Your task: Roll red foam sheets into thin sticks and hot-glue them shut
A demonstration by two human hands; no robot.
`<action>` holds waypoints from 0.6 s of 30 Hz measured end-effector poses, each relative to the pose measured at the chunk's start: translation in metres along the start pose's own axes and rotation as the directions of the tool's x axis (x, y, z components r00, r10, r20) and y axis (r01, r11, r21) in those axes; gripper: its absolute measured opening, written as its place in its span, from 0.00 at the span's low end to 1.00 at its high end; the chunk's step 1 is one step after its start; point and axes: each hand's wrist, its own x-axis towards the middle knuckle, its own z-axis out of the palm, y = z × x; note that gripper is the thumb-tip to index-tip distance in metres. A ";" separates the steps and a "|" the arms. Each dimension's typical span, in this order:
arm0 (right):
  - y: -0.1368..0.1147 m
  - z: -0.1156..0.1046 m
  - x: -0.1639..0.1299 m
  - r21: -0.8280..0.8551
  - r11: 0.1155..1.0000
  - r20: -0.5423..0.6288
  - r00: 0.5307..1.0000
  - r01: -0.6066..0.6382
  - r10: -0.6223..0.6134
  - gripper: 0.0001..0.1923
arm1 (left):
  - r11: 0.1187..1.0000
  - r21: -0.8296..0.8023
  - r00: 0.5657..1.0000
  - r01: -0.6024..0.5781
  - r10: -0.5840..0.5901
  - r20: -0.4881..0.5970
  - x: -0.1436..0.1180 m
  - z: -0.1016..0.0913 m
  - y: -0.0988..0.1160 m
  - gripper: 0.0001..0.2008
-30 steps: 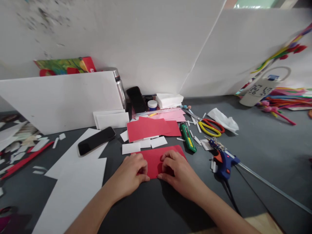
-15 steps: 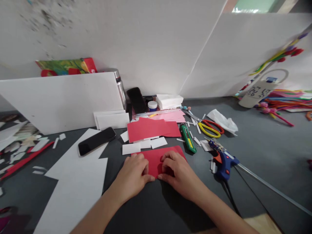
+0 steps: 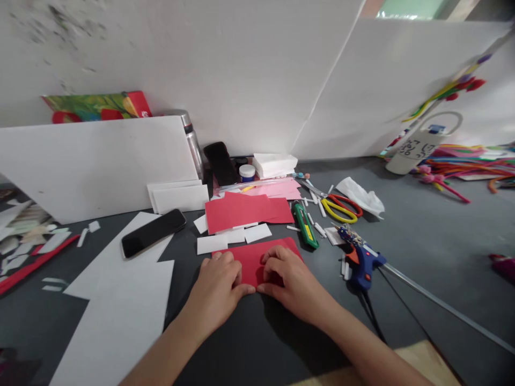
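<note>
Left hand (image 3: 219,281): fingers curled down onto a red paper rectangle (image 3: 252,262), thumb at its near edge; whether they pinch it, we cannot tell.
Right hand (image 3: 287,276): near mirror, fingers bent over the paper, thumb tip just beside the other; again we cannot confirm a pinch.
Red paper: on the dark grey counter (image 3: 241,343), beneath our fingers and reaching beyond them.
Near edge: we seem to be pressing or creasing here, so any layers want lining up before we bear down.
Thumb pressure: best even, running from the middle outwards, while the other fingers stop the paper sliding.
Small white paper rectangles (image 3: 212,245): just beyond our left fingers; we avoid catching them under the red.
Green plastic cutter (image 3: 304,225): beyond and right of our right fingers; we steer wide of it.
</note>
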 end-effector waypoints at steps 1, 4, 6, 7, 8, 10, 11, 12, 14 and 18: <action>0.001 -0.001 0.000 0.021 1.000 0.006 1.000 0.005 -0.005 0.08 | 1.000 -0.001 1.000 -0.001 0.001 0.000 0.000 0.000 0.000 0.18; 0.003 -0.004 -0.002 0.069 0.997 0.020 1.000 0.018 -0.019 0.08 | 1.000 -0.006 1.000 -0.005 0.005 0.002 -0.001 -0.002 0.001 0.19; 0.004 -0.005 -0.003 0.080 0.997 0.021 1.000 0.021 -0.023 0.08 | 1.000 -0.006 1.000 -0.003 0.003 -0.003 -0.001 -0.003 0.002 0.18; 0.004 -0.005 -0.003 0.081 0.996 0.023 0.999 0.021 -0.023 0.08 | 1.000 -0.004 1.000 -0.002 0.002 -0.010 -0.001 -0.003 0.003 0.18; 0.004 -0.005 -0.003 0.082 0.996 0.025 0.999 0.021 -0.023 0.08 | 1.000 -0.002 1.000 -0.001 0.001 -0.018 -0.002 -0.003 0.003 0.18; 0.004 -0.004 -0.003 0.081 0.997 0.027 0.999 0.021 -0.023 0.08 | 1.000 -0.001 1.000 -0.002 0.002 -0.030 -0.002 -0.002 0.004 0.17; 0.004 -0.004 -0.002 0.080 0.997 0.028 0.999 0.022 -0.024 0.08 | 1.000 -0.003 0.999 -0.004 0.004 -0.033 -0.002 -0.001 0.004 0.17; 0.005 -0.004 -0.002 0.079 0.997 0.029 0.999 0.023 -0.025 0.08 | 1.000 -0.005 0.999 -0.006 0.006 -0.034 -0.002 0.000 0.003 0.16; 0.005 -0.004 -0.001 0.075 0.997 0.033 0.999 0.025 -0.028 0.08 | 1.000 -0.005 0.999 -0.014 0.013 -0.036 -0.002 0.001 0.002 0.15; 0.005 -0.005 0.000 0.067 0.998 0.041 0.999 0.016 -0.018 0.08 | 1.000 -0.004 0.998 -0.025 0.024 -0.056 -0.002 0.003 0.001 0.14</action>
